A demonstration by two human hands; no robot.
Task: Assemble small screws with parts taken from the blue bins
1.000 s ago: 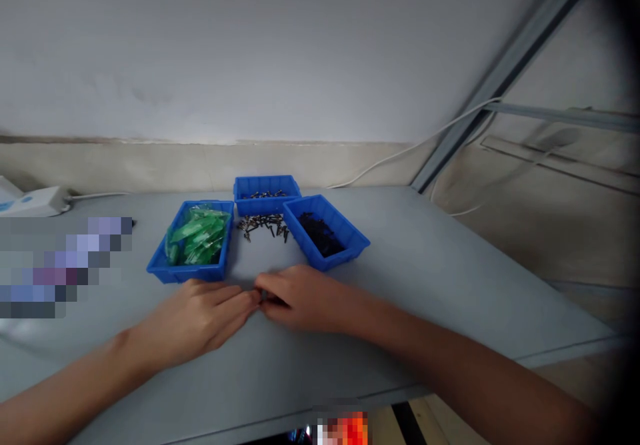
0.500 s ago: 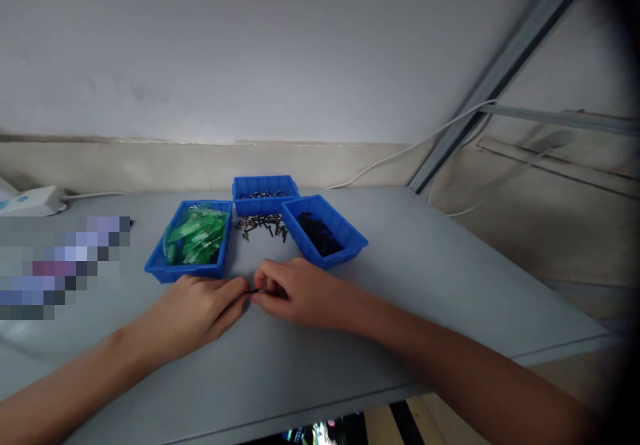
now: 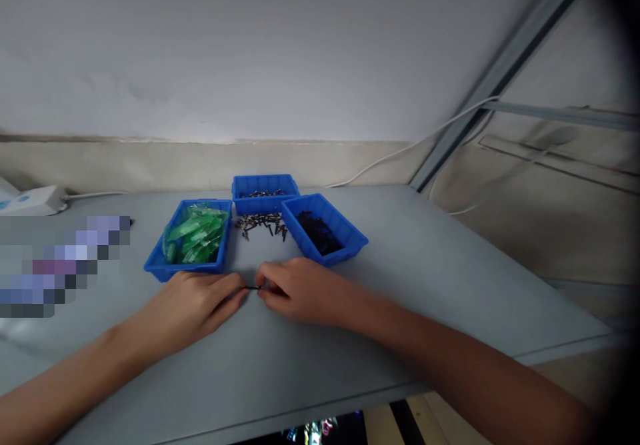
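Small dark rod (image 3: 253,288) pinched between left hand (image 3: 203,305) and right hand (image 3: 295,292), each grip narrow, above desk (image 3: 280,378). Loose screws (image 3: 263,222) lie beyond, among three blue bins: green plastic bags (image 3: 199,233) held left, black pieces (image 3: 319,233) right, screws behind.

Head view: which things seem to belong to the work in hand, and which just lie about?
Seemingly in the work:
thin dark piece between left hand and right hand
loose metal pieces
dark pieces in right bin

Probably just lying about:
white block
white cable
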